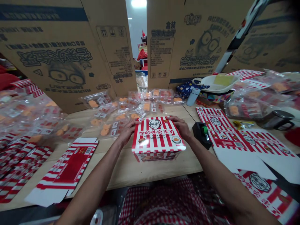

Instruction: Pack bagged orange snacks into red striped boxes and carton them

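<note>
A red-and-white striped cardboard box (158, 137) with a bearded face in glasses on its lid stands on the wooden table in front of me. Its lid lies down over the top. My left hand (127, 132) grips the far left side, fingers curled round the corner and partly hidden behind it. At the far right corner my right hand (182, 127) holds the box the same way, fingers along its back edge. Just right of the box sits a black tape dispenser (201, 135).
Clear packets with orange pieces (106, 128) lie behind the box and to the left. Flat striped cartons (74, 162) rest at left, and unfolded box sheets (248, 147) at right. Large brown cardboard panels (112, 62) stand at the back. A dark mug (276, 119) and pale blue bottle (193, 96) stand right.
</note>
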`<state>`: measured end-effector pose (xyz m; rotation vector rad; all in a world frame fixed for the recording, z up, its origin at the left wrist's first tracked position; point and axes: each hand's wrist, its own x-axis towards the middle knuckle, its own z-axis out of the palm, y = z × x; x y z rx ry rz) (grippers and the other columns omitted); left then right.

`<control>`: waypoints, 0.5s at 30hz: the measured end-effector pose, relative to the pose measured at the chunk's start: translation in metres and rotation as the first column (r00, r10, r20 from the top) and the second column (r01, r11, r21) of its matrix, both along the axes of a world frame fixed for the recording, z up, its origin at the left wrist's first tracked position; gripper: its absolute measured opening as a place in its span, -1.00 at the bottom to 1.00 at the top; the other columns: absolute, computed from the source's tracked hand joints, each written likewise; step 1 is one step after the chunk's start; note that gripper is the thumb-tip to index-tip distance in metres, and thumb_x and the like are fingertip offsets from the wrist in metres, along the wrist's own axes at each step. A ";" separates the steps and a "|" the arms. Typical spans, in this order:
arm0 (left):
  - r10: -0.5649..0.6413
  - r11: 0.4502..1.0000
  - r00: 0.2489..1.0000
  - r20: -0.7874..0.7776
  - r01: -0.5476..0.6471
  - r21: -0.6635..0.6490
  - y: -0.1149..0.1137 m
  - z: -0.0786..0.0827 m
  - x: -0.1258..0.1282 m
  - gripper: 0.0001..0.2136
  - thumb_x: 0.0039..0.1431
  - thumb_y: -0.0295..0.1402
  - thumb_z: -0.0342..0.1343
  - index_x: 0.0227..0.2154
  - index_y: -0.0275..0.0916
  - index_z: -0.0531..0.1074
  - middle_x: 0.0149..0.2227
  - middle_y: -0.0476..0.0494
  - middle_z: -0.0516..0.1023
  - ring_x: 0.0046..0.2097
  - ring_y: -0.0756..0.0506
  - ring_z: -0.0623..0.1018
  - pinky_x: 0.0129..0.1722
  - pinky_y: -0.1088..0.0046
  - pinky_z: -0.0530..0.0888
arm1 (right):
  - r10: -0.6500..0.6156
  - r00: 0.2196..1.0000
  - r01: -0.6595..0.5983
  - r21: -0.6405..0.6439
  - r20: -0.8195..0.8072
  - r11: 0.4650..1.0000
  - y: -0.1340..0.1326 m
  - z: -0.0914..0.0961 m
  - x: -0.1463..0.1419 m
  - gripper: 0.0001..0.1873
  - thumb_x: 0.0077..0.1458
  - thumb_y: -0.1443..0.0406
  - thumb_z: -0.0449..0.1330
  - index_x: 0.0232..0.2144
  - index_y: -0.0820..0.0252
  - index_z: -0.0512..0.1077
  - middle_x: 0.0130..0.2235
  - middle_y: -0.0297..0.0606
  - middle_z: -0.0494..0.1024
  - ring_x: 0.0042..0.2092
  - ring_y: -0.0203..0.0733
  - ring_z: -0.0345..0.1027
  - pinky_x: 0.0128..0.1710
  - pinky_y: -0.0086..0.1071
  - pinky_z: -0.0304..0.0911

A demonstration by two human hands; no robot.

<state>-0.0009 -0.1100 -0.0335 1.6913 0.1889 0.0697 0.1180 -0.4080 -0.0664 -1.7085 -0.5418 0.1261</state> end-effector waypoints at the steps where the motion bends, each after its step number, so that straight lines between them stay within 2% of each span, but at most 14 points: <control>1: -0.013 1.000 1.000 0.001 0.013 -0.005 0.001 0.002 -0.004 -0.70 -0.02 -0.23 0.18 -0.21 -0.21 0.56 0.17 -0.24 0.49 0.10 -0.29 0.54 -0.07 0.24 0.54 | 0.035 0.999 -0.036 -0.024 -0.008 0.999 -0.005 0.005 -0.001 -0.51 0.08 0.18 0.02 -0.05 0.23 0.57 0.25 -0.04 0.42 0.17 0.11 0.38 0.03 -0.04 0.41; 3: -0.044 0.996 0.999 0.019 0.042 0.075 0.001 0.011 -0.011 -0.74 0.06 -0.19 0.16 -0.24 -0.20 0.59 0.33 -0.22 0.34 0.33 -0.36 0.33 0.13 0.16 0.46 | 0.090 0.995 -0.082 -0.167 0.043 0.983 -0.009 0.016 -0.004 -0.46 0.14 0.19 -0.02 0.06 0.22 0.54 0.36 -0.05 0.27 0.26 0.14 0.30 0.07 0.00 0.41; 4: -0.084 0.980 0.996 0.034 0.077 0.185 -0.001 0.017 -0.015 -0.72 0.10 -0.16 0.16 -0.20 -0.17 0.60 0.39 -0.19 0.25 0.41 -0.38 0.19 0.22 0.11 0.37 | 0.118 0.986 -0.082 -0.284 0.113 0.955 -0.008 0.020 -0.005 -0.45 0.17 0.19 -0.02 0.10 0.23 0.51 0.41 -0.06 0.18 0.33 0.15 0.21 0.15 0.05 0.35; 5: -0.158 0.935 0.987 0.037 0.138 0.328 -0.005 0.022 -0.019 -0.68 0.14 -0.11 0.17 -0.12 -0.15 0.59 0.43 -0.17 0.17 0.46 -0.38 0.06 0.31 0.05 0.27 | 0.156 0.967 -0.060 -0.413 0.203 0.909 -0.005 0.024 -0.006 -0.44 0.19 0.18 -0.02 0.14 0.26 0.47 0.43 -0.04 0.11 0.39 0.15 0.09 0.25 0.08 0.24; 6: -0.248 0.851 0.969 0.021 0.207 0.483 -0.011 0.026 -0.023 -0.59 0.16 -0.05 0.18 0.00 -0.11 0.56 0.46 -0.16 0.10 0.48 -0.39 -0.03 0.37 -0.01 0.15 | 0.198 0.937 -0.017 -0.529 0.289 0.849 -0.001 0.027 -0.009 -0.43 0.22 0.18 -0.02 0.18 0.31 0.43 0.44 -0.01 0.07 0.44 0.14 -0.03 0.34 0.09 0.10; 8: -0.398 0.622 0.915 -0.070 0.325 0.713 -0.025 0.030 -0.029 -0.37 0.16 0.09 0.18 0.25 -0.04 0.37 0.49 -0.17 0.00 0.49 -0.44 -0.11 0.40 -0.13 -0.01 | 0.277 0.879 0.069 -0.678 0.389 0.732 0.008 0.030 -0.018 -0.38 0.29 0.20 -0.07 0.27 0.45 0.30 0.44 0.08 0.04 0.47 0.10 -0.17 0.43 0.08 -0.13; 9: -0.432 0.540 0.894 -0.116 0.360 0.761 -0.032 0.029 -0.031 -0.27 0.16 0.14 0.16 0.34 -0.03 0.25 0.49 -0.18 -0.04 0.49 -0.46 -0.13 0.39 -0.18 -0.03 | 0.310 0.862 0.089 -0.721 0.402 0.687 0.011 0.030 -0.026 -0.37 0.31 0.21 -0.10 0.30 0.50 0.23 0.43 0.12 0.06 0.48 0.09 -0.20 0.44 0.09 -0.17; 10: -0.439 0.490 0.886 -0.149 0.376 0.786 -0.038 0.028 -0.034 -0.20 0.16 0.18 0.13 0.39 -0.03 0.15 0.50 -0.20 -0.07 0.49 -0.48 -0.13 0.39 -0.20 -0.02 | 0.340 0.851 0.093 -0.752 0.400 0.653 0.012 0.031 -0.037 -0.36 0.33 0.21 -0.13 0.33 0.51 0.18 0.43 0.12 0.07 0.48 0.09 -0.22 0.44 0.11 -0.18; 12: -0.393 0.460 0.905 -0.161 0.345 0.818 -0.045 0.025 -0.040 -0.18 0.19 0.22 0.06 0.42 -0.04 0.08 0.50 -0.20 -0.11 0.48 -0.49 -0.12 0.37 -0.20 0.04 | 0.409 0.827 0.066 -0.788 0.387 0.613 0.008 0.032 -0.063 -0.34 0.35 0.18 -0.11 0.38 0.45 0.10 0.44 0.09 0.04 0.48 0.11 -0.27 0.43 0.15 -0.12; 15: -0.368 0.435 0.915 -0.163 0.324 0.840 -0.045 0.024 -0.052 -0.20 0.20 0.23 0.04 0.40 -0.04 0.12 0.50 -0.20 -0.08 0.48 -0.49 -0.08 0.38 -0.19 0.05 | 0.500 0.782 0.008 -0.808 0.372 0.589 -0.011 0.038 -0.101 -0.28 0.34 0.14 0.00 0.41 0.40 0.05 0.46 0.07 -0.04 0.49 0.14 -0.36 0.41 0.13 -0.06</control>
